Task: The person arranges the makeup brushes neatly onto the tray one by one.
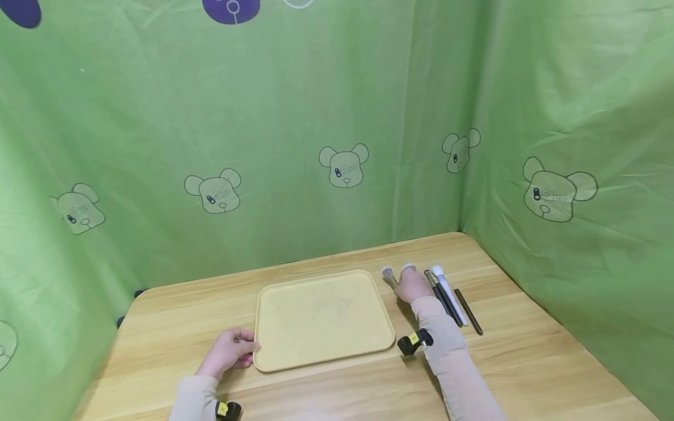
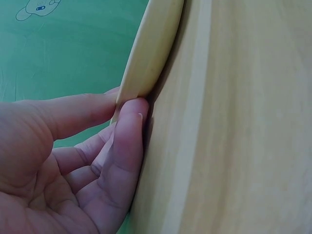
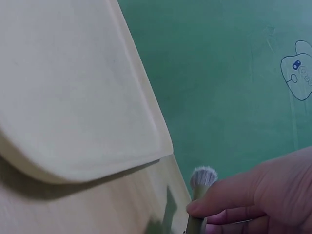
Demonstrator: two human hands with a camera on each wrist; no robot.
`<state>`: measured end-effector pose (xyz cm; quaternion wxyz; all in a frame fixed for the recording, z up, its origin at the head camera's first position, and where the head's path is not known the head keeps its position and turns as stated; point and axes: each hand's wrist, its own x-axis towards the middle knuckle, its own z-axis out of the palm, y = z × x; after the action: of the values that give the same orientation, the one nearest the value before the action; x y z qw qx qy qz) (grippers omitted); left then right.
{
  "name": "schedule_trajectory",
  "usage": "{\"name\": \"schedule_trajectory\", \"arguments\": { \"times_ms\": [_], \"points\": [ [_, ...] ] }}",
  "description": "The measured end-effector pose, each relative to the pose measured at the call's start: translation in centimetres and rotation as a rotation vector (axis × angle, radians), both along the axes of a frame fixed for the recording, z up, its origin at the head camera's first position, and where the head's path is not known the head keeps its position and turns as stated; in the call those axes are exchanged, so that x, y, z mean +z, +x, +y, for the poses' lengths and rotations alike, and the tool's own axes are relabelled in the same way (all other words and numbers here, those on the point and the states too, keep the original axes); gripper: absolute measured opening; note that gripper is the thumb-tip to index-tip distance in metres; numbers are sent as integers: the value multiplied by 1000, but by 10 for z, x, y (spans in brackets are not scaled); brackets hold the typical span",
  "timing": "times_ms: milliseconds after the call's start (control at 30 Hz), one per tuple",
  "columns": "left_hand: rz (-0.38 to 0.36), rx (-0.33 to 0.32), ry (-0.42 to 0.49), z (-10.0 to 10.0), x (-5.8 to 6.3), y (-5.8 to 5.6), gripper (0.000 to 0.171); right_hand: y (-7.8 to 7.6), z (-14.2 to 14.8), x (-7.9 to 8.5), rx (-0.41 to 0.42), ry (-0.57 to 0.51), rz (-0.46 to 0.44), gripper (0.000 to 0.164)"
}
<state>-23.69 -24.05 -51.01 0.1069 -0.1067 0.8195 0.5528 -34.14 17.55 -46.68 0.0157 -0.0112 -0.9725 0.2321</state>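
My left hand (image 1: 229, 352) holds the near left corner of a shallow yellow tray (image 1: 321, 321). In the left wrist view, the thumb lies on one side of the tray's rim (image 2: 153, 46) and curled fingers on the other. Past the tray's right side, my right hand (image 1: 413, 286) pinches a makeup brush (image 3: 204, 178) with pale, greyish bristles between thumb and fingers. Its bristle end sticks up beyond the thumb, while the fingers hide much of the handle. From above, two brush heads show at this hand: one at its left (image 1: 388, 273), another just beyond the fingers (image 1: 408, 266).
Right of the right hand lie several more brushes: dark-handled ones (image 1: 444, 298), a white one (image 1: 450, 295) and a thin dark brown stick (image 1: 468, 311). The wooden table (image 1: 184, 316) ends at green curtains (image 1: 284, 210) behind and at the sides.
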Motion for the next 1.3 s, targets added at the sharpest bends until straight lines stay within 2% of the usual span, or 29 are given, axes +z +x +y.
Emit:
{"name": "schedule_trajectory", "arguments": {
  "times_ms": [100,267,600,733,933,1067,1300],
  "points": [
    [-1,4,1,0,0,0,35,0,-1,3,13,-3,40,15],
    [4,-1,2,1,2,1,35,1,-3,9,20,-23,103,20],
    [4,7,-3,3,5,2,34,6,-16,21,13,-114,241,14],
    [2,10,-4,3,4,1,34,7,-25,25,19,-150,258,13],
    [-1,21,-4,2,3,0,34,5,-43,24,45,-188,221,13],
    [-2,21,-4,2,3,1,33,4,-54,18,52,-239,183,12],
    [-3,15,4,2,2,2,34,0,-62,2,46,-260,70,12]
  ]
}}
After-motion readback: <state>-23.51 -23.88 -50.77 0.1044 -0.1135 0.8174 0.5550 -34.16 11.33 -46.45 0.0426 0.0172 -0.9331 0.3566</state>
